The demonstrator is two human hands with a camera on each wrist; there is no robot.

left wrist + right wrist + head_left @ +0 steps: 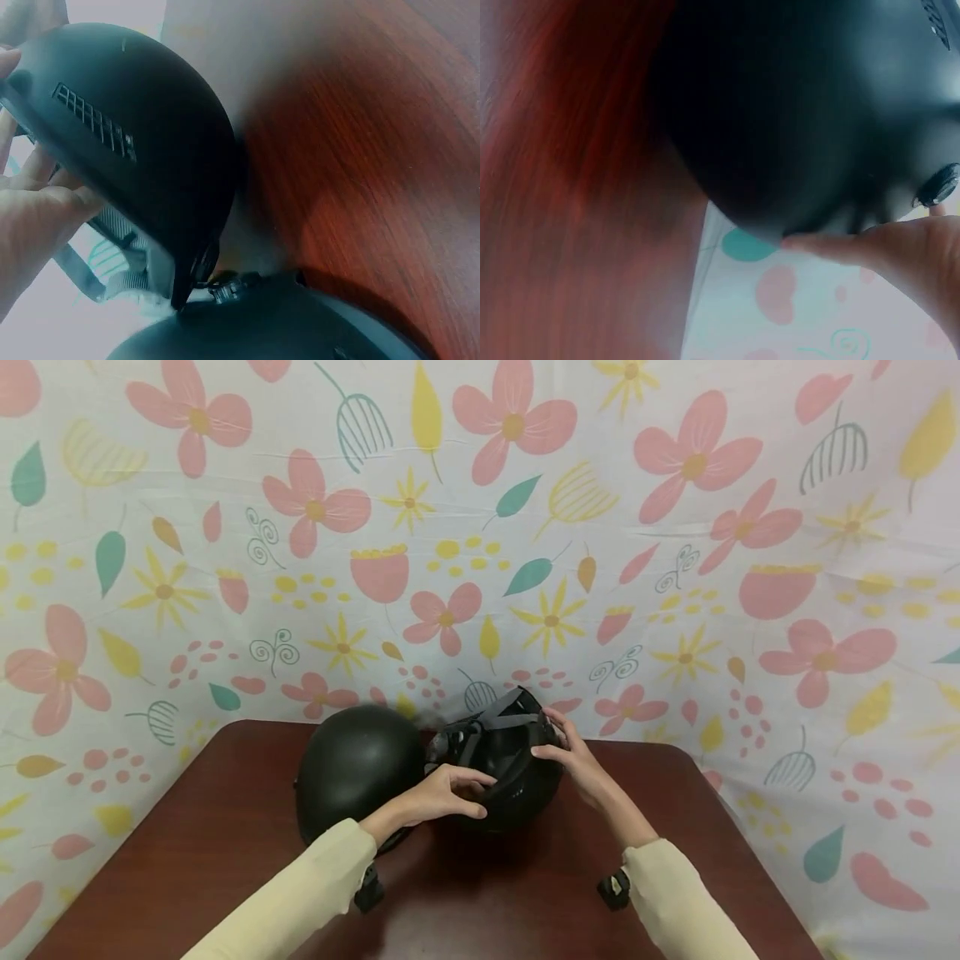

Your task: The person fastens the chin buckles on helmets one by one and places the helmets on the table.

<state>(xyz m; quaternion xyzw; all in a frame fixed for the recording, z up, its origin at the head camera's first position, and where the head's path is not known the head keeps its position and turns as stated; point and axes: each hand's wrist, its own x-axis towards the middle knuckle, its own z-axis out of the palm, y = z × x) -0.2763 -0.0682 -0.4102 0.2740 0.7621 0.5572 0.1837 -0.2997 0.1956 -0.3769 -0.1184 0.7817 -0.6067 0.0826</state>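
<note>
A black helmet (517,797) is tilted on the table with its hollow side and grey chin straps (510,720) facing up and left. My right hand (576,760) grips its right edge, thumb over the rim and fingers around the outside. My left hand (442,795) holds the near rim, with fingers inside the opening and the thumb outside. In the left wrist view, a vent grille (94,120) shows on the shell. The right wrist view has the smooth dome (795,112) with a digit of my right hand against it.
A second black helmet (360,768) rests dome up just left of the held one, close against it. Both are toward the back of the dark red wooden table (487,910). A flower-patterned cloth (465,527) hangs behind. Black wrist devices (369,890) sit under both sleeves.
</note>
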